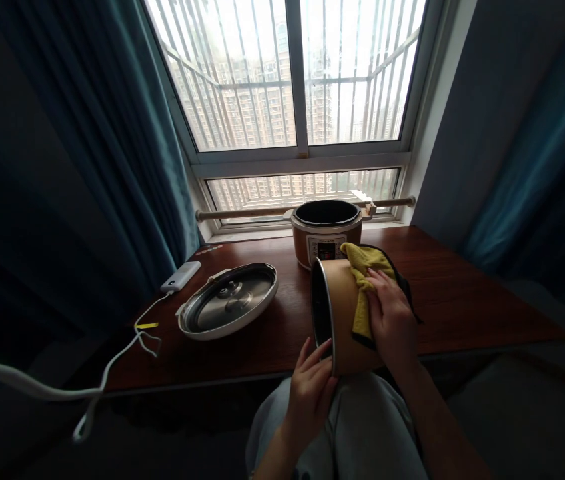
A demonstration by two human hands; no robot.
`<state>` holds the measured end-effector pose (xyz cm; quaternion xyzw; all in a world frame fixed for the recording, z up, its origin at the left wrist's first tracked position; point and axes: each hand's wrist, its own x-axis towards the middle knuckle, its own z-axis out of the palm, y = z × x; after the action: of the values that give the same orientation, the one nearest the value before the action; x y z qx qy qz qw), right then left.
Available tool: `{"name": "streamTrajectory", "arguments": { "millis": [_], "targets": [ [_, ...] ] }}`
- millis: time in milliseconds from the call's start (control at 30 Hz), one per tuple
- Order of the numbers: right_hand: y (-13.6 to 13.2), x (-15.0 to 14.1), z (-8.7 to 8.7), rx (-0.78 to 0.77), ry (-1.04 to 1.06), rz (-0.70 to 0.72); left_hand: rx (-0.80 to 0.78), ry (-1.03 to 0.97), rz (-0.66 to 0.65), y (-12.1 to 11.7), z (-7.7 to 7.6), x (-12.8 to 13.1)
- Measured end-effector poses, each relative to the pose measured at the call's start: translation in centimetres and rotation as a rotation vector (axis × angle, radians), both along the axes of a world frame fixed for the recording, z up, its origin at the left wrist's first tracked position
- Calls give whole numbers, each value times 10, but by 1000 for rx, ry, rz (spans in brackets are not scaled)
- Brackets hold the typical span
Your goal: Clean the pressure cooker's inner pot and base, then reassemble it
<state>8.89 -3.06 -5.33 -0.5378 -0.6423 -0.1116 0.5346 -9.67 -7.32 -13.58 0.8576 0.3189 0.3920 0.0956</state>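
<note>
A gold-coloured inner pot [338,313] lies on its side over my lap, its dark mouth facing left. My left hand [312,383] grips the pot's rim at the bottom, fingers curled over the edge. My right hand [390,317] presses a yellow cloth [362,287] flat against the pot's outer wall; the cloth drapes over the top of the pot. Behind it stands the cooker body [326,230], open at the top, with a control panel on its front.
The cooker's lid [230,307] lies upside down on the brown wooden table [462,293] to the left. A white power bank [181,276] with a white cable [112,363] sits at the table's left edge. Teal curtains hang either side of the barred window.
</note>
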Motion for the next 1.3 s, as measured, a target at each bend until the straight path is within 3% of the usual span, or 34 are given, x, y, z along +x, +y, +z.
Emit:
{"name": "streamTrajectory", "arguments": {
  "millis": [167, 500, 833, 1067, 1300],
  "targets": [
    [-1, 14, -10, 4, 203, 14, 100, 15, -12, 7, -15, -2],
    [-7, 11, -32, 66, 173, 17, 82, 119, 30, 8, -19, -7],
    [-6, 9, -37, 95, 162, 2, -41, 242, 64, 6, -7, -7],
    [-5, 7, -40, 116, 148, -3, -185, -25, 114, 3, 15, 4],
    [-11, 0, -37, 107, 86, -50, -171, -96, 136, 0, 15, 12]
  ]
}}
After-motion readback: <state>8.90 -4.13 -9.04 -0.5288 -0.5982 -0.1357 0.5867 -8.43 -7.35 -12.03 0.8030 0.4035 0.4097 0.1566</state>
